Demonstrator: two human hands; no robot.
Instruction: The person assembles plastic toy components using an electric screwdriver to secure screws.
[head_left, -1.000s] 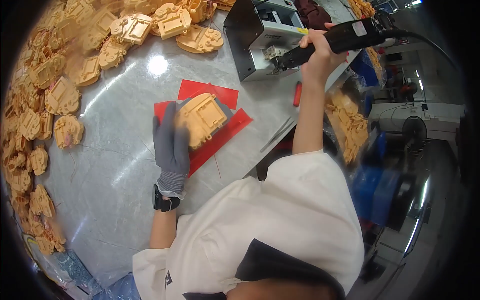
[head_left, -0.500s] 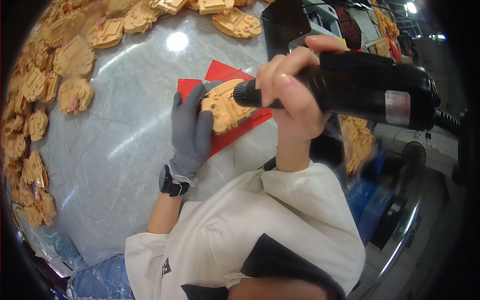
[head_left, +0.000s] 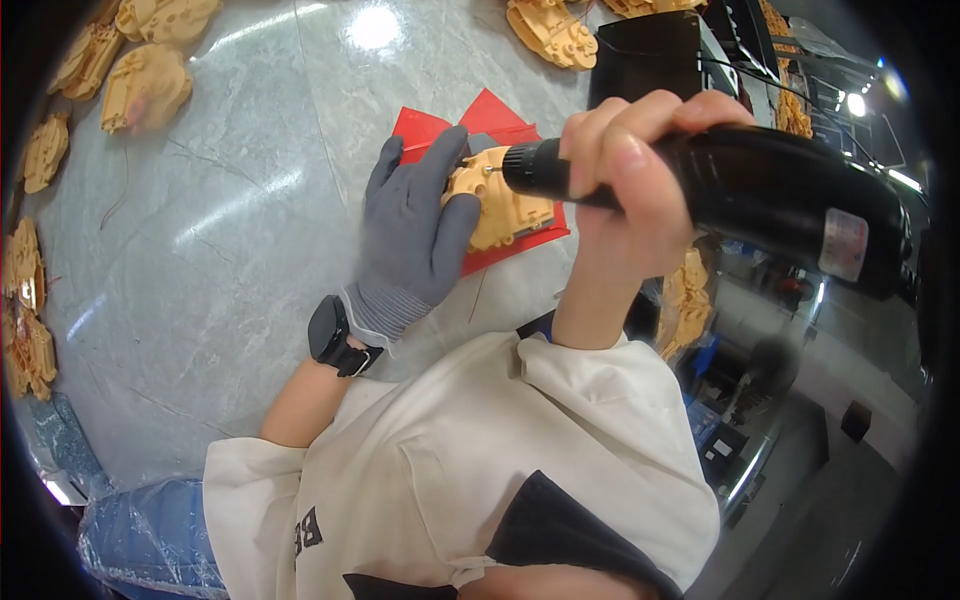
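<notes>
My left hand (head_left: 412, 225), in a grey glove, grips the left edge of a yellow-orange moulded plastic housing (head_left: 515, 208). Its thumb and fingers lie around that edge. The housing rests on a red holder (head_left: 423, 127) with upright flaps, on the tabletop. Bare fingers of my right hand (head_left: 632, 175) wrap around a black electric screwdriver (head_left: 780, 185), held nearly level and pointing left. Its thin bit reaches the upper part of the housing, close to my left fingers. Whether the bit sits in a screw is too small to tell.
Similar yellow-orange housings (head_left: 148, 88) lie along the left and far edges of the grey marbled table (head_left: 250, 260). A dark box (head_left: 648, 62) stands at the far right. Beyond the table's right side are more housings (head_left: 686, 305). Clear plastic wrap covers something blue (head_left: 150, 535) at lower left.
The whole view has shifted, so the table parts sit further left and up. The screwdriver tip has moved slightly toward the housing's upper left, nearer my gloved fingers. Both hands keep their hold.
</notes>
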